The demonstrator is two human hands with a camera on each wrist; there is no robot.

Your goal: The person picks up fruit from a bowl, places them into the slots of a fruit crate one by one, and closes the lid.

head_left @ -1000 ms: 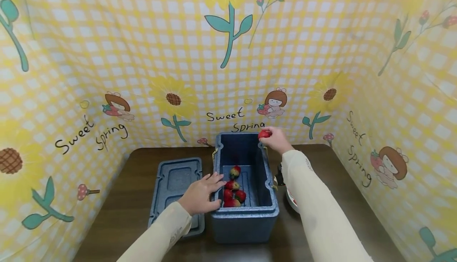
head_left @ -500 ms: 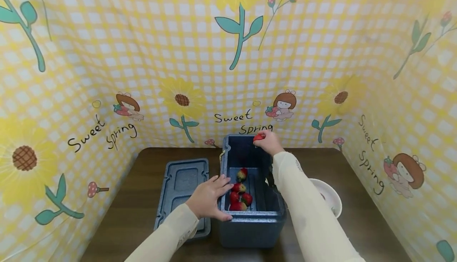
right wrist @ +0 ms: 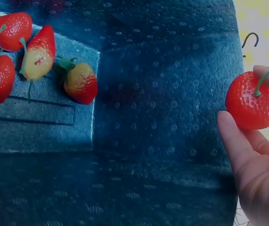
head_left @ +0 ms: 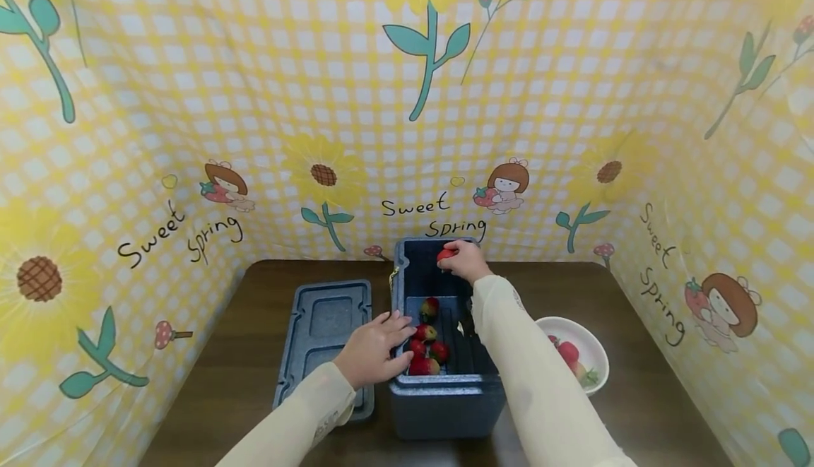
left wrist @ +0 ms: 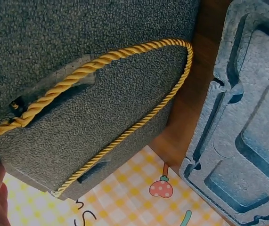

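Note:
A dark blue-grey foam box (head_left: 445, 410) stands uncovered in the middle of the table. My right hand (head_left: 469, 263) pinches a red strawberry (right wrist: 247, 106) with a thin green stem, over the far end of the box's opening. Several strawberries (right wrist: 81, 83), some part yellow, lie on the box floor toward its near left; in the head view one strawberry (head_left: 429, 309) lies a little farther back. On the left rim rests my left hand (head_left: 371, 351), its fingers extended over the edge. The right sleeve hides part of the right rim.
A matching foam lid (head_left: 327, 318) lies flat left of the box. To the right, a white bowl (head_left: 601, 357) holds several strawberries, partly behind the sleeve. A yellow rope handle (left wrist: 77, 75) hangs on the box's left side. Patterned cloth (head_left: 305, 99) surrounds the table.
My right hand has carried the strawberry leftward and slightly down, from the right rim to over the box. The white bowl has come more into sight. The left hand stays on the rim.

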